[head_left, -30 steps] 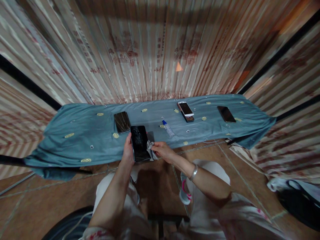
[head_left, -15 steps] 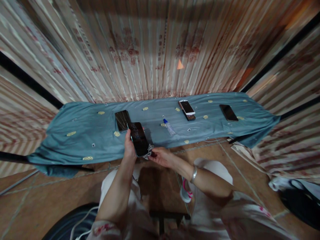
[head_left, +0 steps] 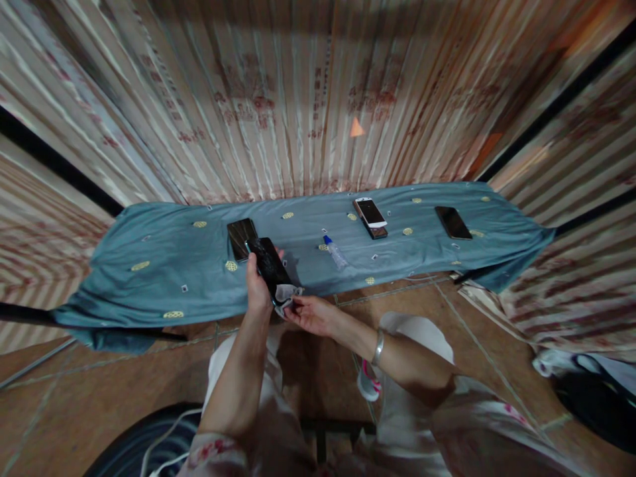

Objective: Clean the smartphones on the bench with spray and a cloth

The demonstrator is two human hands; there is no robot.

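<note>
My left hand [head_left: 258, 285] is closed around a black smartphone [head_left: 268, 260], held tilted above the front edge of the cloth-covered table. Wrapped over the phone's lower end is a grey-white cloth [head_left: 287, 296], pinched in the fingers of my right hand [head_left: 313, 315]. Just behind the held phone, another dark phone [head_left: 240, 237] lies flat on the table. To the right of my hands lies a small clear bottle with a blue cap [head_left: 335, 252].
A blue-green patterned cloth [head_left: 124, 245] covers the narrow table. Farther right, a white phone [head_left: 370, 212] rests on a darker one [head_left: 380, 232], and a black phone [head_left: 453, 222] lies near the right end. Curtains [head_left: 298, 99] hang behind, with dark poles at both sides.
The cloth has moved from the phone's lower right corner to lie across its lower end, as my right hand shifted slightly left. The phone has tilted a little in my left hand.
</note>
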